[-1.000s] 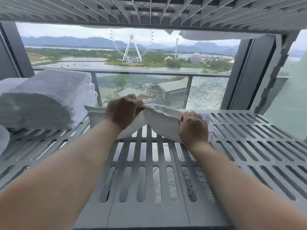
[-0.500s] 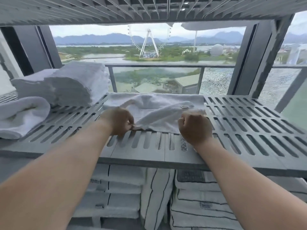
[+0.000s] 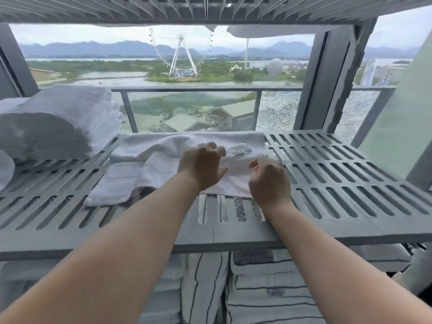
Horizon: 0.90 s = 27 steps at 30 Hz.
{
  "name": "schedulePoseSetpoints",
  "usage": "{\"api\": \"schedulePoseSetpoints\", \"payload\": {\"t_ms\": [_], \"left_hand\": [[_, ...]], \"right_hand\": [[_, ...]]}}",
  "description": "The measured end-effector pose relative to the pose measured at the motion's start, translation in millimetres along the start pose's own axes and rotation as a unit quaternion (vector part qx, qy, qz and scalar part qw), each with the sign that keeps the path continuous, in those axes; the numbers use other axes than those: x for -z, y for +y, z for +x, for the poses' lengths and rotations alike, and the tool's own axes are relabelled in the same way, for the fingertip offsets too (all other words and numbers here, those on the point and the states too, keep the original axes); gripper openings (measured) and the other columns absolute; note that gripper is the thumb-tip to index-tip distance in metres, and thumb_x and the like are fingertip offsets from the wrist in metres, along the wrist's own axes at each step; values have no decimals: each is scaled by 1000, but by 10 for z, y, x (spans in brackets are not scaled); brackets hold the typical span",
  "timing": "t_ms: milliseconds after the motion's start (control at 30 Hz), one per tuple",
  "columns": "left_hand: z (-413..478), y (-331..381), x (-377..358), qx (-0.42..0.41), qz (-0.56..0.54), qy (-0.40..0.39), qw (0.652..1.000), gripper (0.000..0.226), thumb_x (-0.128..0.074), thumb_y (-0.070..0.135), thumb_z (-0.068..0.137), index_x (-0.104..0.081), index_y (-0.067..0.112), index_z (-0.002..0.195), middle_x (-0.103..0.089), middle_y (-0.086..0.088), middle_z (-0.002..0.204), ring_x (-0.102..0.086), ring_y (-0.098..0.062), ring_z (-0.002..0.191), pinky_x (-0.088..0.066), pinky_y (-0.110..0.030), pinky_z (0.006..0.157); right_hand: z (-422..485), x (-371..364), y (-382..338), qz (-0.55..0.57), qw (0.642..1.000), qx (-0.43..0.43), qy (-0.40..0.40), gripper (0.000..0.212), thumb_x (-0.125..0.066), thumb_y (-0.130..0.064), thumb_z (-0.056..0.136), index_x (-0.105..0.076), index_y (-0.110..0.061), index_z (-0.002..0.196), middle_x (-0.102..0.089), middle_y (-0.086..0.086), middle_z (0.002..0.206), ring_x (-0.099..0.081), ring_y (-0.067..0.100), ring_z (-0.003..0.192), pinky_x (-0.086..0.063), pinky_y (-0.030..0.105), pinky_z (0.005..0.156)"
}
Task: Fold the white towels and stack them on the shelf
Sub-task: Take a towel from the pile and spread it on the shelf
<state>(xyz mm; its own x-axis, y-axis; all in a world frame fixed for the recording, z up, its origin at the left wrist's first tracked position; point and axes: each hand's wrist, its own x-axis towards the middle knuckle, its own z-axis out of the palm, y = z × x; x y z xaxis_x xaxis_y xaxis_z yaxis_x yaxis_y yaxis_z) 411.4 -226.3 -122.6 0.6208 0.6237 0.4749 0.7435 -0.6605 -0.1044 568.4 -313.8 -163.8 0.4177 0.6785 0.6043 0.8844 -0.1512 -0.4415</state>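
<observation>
A white towel [image 3: 163, 155] lies partly folded and rumpled on the grey slatted shelf [image 3: 339, 183], its left end drooping toward the front. My left hand [image 3: 202, 167] hovers over the towel's middle with its fingers spread and loosely curled, gripping nothing. Just to the right, my right hand [image 3: 268, 178] has its fingers curled at the towel's right edge and seems to pinch the cloth. A small label shows on the towel between the hands. A stack of folded white towels [image 3: 58, 122] sits at the shelf's left.
A rolled white towel [image 3: 4, 169] lies at the far left edge. Striped folded linens [image 3: 268, 288] fill the shelf below. Another slatted shelf [image 3: 210, 8] hangs close overhead, and a grey post [image 3: 327, 78] stands at the back right. The shelf's right half is bare slats.
The towel has been laid down flatter on the shelf. My left hand let go of its left end and moved right to the middle. My right hand stayed at the right edge.
</observation>
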Motion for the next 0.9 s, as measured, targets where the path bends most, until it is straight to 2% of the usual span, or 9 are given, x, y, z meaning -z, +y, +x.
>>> {"api": "schedulePoseSetpoints", "payload": {"t_ms": [200,300,367,467,533,633,733,833,900], "left_hand": [[449,226,-249,48,-9,-25,998,52,-64,54,87,-57,16,122,-64,-6,110,-63,-28,102,-52,-38,76],[574,230,-329,65,-31,-28,997,21,-61,30,91,-65,16,107,-67,-6,102,-65,-29,96,-47,-35,70],[594,224,-387,62,-50,-1,997,15,-56,14,89,-69,19,92,-68,-3,92,-67,-29,86,-45,-32,65],[550,233,-406,38,-102,79,991,17,-55,22,94,-70,21,86,-64,1,81,-63,-29,74,-40,-29,57],[445,252,-377,-25,-135,116,984,20,-54,28,96,-73,24,90,-66,3,84,-64,-28,73,-43,-29,55],[220,276,-337,-156,-175,68,970,17,-61,28,94,-78,28,98,-72,6,94,-69,-26,77,-55,-36,60],[120,244,-241,-157,-229,42,960,14,-70,25,90,-80,29,99,-75,10,97,-71,-19,81,-58,-37,66],[2,249,-140,-145,-248,22,958,14,-72,25,89,-80,30,99,-75,12,97,-70,-14,82,-57,-35,71],[-110,301,-104,-129,-237,-10,963,16,-69,26,91,-79,32,102,-75,14,103,-70,-13,91,-57,-35,77]], "right_hand": [[158,-51,113,-2,998,-62,-23,34,-47,-3,84,-70,-16,105,-72,3,100,-58,26,103,-47,36,90],[253,-42,197,-27,997,-53,-52,32,-49,-7,86,-72,-20,103,-73,2,102,-60,24,106,-48,37,94],[283,-47,229,-35,994,-49,-94,32,-50,-10,86,-74,-23,103,-73,1,103,-60,24,107,-48,39,95],[291,-42,252,-9,988,-79,-132,37,-48,-9,84,-78,-25,96,-75,-2,101,-61,22,106,-50,36,94],[278,-5,262,31,987,-119,-99,39,-47,-3,78,-80,-22,86,-76,-1,94,-65,22,98,-51,31,89],[244,77,283,74,977,-200,-2,35,-47,2,74,-77,-15,80,-76,4,86,-65,25,89,-43,25,73],[196,128,270,97,966,-237,30,32,-44,4,76,-71,-14,78,-70,3,79,-62,25,86,-38,26,69],[135,175,237,111,969,-218,26,29,-45,3,79,-67,-15,81,-64,-2,76,-59,23,85,-37,28,68],[68,211,237,114,974,-197,26,26,-48,2,82,-66,-16,87,-65,-2,79,-58,21,84,-37,28,68]]}}
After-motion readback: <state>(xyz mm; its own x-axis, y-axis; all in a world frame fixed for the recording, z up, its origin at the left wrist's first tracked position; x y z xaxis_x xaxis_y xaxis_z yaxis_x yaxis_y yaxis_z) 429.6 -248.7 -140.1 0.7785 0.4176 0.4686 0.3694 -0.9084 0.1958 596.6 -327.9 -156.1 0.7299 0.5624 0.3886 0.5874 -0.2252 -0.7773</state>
